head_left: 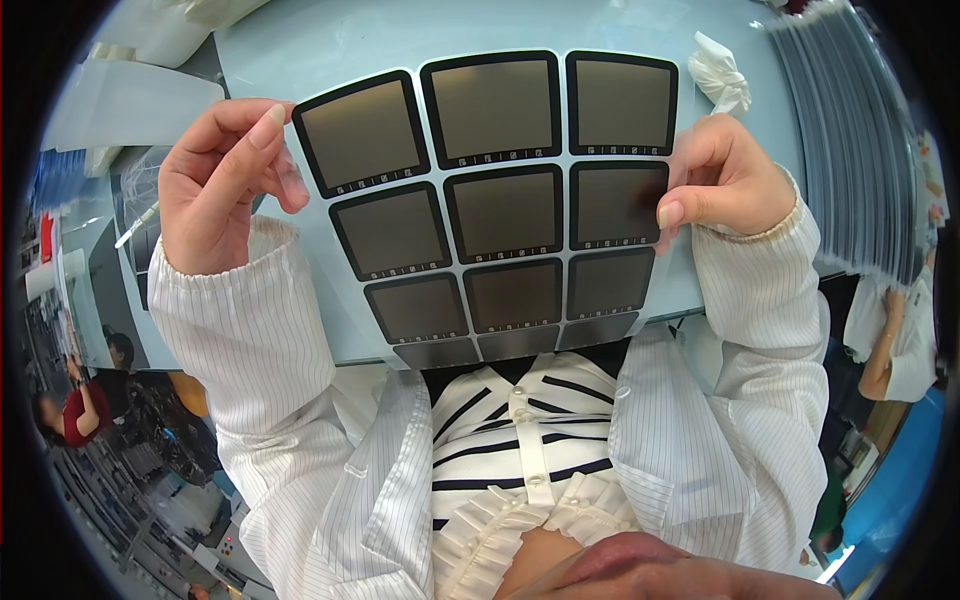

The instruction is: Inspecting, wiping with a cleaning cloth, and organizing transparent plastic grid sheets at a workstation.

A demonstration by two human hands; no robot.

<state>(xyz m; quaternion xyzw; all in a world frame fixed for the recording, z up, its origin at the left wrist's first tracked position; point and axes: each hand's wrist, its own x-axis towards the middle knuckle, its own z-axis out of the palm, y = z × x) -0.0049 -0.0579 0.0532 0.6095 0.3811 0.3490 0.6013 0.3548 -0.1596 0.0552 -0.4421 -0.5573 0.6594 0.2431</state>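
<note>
A clear sheet (503, 110) printed with rows of dark grey panels in black rounded frames is held up in front of me, tilted, its lower edge close to my chest. Three columns of panels show, each panel with a row of small marks along its bottom. My left hand (225, 185) pinches the sheet's upper left corner between thumb and fingers. On the other side, my right hand (735, 185) grips the right edge, thumb on the near face and fingers partly seen through the clear margin.
Under the sheet is a pale blue table (300, 45). A crumpled white cloth (718, 75) lies beyond my right hand. At the far right stands a thick stack of sheets (850, 140). White translucent plastic (130, 105) sits at the left. Other people (80, 410) are farther off on both sides.
</note>
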